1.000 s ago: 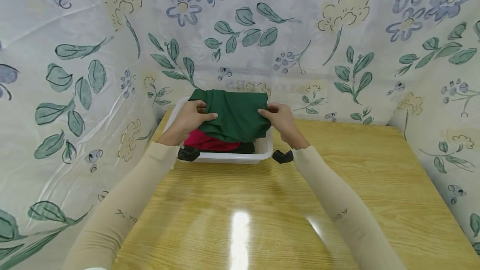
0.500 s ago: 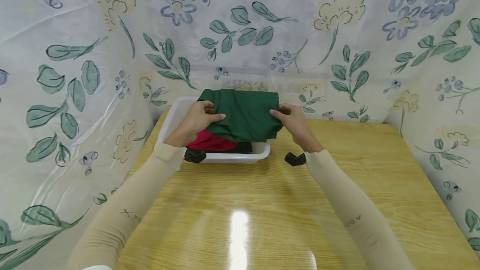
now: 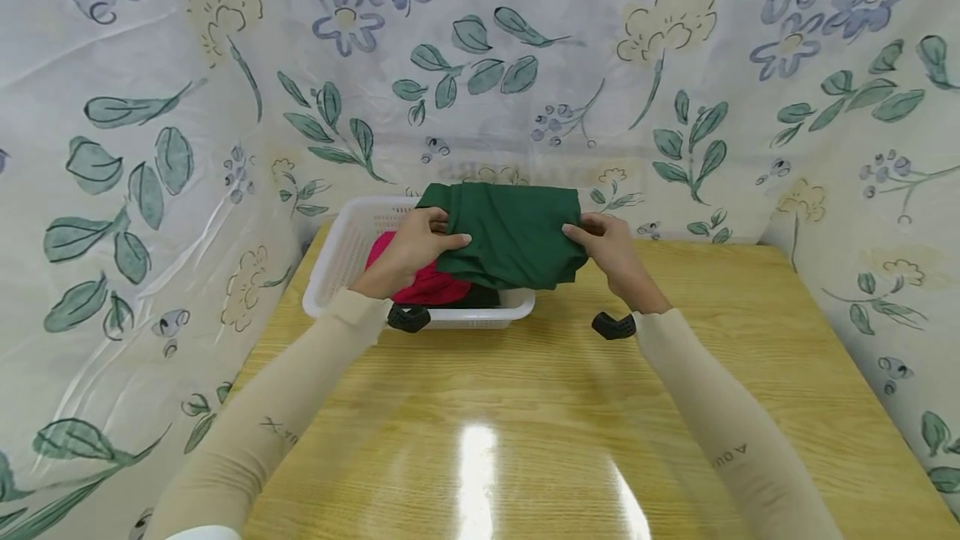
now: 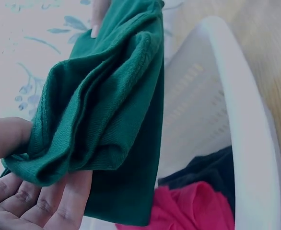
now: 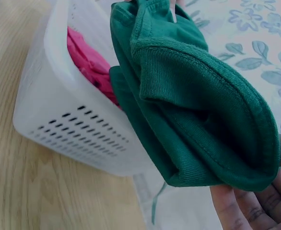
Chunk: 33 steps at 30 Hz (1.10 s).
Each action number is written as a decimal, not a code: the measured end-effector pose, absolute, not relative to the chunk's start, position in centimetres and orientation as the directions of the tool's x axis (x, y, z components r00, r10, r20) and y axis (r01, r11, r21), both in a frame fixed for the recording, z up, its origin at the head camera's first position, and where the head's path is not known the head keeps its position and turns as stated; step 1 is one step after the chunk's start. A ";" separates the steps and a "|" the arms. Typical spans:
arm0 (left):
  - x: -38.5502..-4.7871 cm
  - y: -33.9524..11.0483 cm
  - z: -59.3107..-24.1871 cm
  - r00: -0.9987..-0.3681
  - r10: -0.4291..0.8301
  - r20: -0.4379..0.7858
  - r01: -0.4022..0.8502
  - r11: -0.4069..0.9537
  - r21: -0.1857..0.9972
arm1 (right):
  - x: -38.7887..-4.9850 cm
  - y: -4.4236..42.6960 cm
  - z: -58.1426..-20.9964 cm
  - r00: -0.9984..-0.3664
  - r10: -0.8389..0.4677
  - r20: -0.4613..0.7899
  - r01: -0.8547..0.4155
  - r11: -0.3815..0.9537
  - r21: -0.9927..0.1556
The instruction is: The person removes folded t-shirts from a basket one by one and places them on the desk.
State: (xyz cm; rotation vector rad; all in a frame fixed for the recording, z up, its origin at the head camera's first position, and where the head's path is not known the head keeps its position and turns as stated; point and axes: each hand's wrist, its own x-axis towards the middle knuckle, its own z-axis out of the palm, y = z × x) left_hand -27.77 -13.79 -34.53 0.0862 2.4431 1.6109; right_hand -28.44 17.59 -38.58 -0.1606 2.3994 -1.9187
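Note:
A folded green cloth (image 3: 513, 232) hangs between the two hands, above the right part of a white plastic basket (image 3: 324, 277). My left hand (image 3: 411, 248) pinches its left end, thumb in front; the left wrist view shows the fingers under the layered green fabric (image 4: 116, 96). My right hand (image 3: 613, 252) pinches the right end, and in the right wrist view its fingers (image 5: 255, 208) lie beneath the folded edge. Inside the basket are a red-pink cloth (image 3: 431, 286) and a dark cloth (image 3: 482, 298), partly covered by the green one and the left hand.
The basket stands at the back left of a wooden table (image 3: 555, 407). A floral-patterned sheet (image 3: 465, 140) hangs behind and at both sides. Black devices (image 3: 408, 317) show near both wrists. Bare wood lies to the right of the basket and in front of it.
Both hands have moved to the right with the green cloth, from over the basket to partly past its right side. More of the red-pink cloth and the basket's left side shows.

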 end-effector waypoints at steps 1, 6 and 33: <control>-27.8 -13.5 -34.6 -0.975 0.169 -0.145 -0.068 0.392 0.917 | -28.3 17.8 -38.6 -0.993 -0.121 0.014 -0.041 0.222 -0.974; -27.9 -12.4 -35.2 -0.971 0.192 -0.141 -0.064 0.360 0.931 | -28.0 19.1 -39.0 -0.991 -0.134 0.016 -0.045 0.215 -0.976; -28.3 -5.4 -35.7 -0.959 0.264 -0.104 0.004 0.378 0.926 | -26.2 25.5 -39.3 -1.000 -0.029 0.011 -0.018 0.251 -0.968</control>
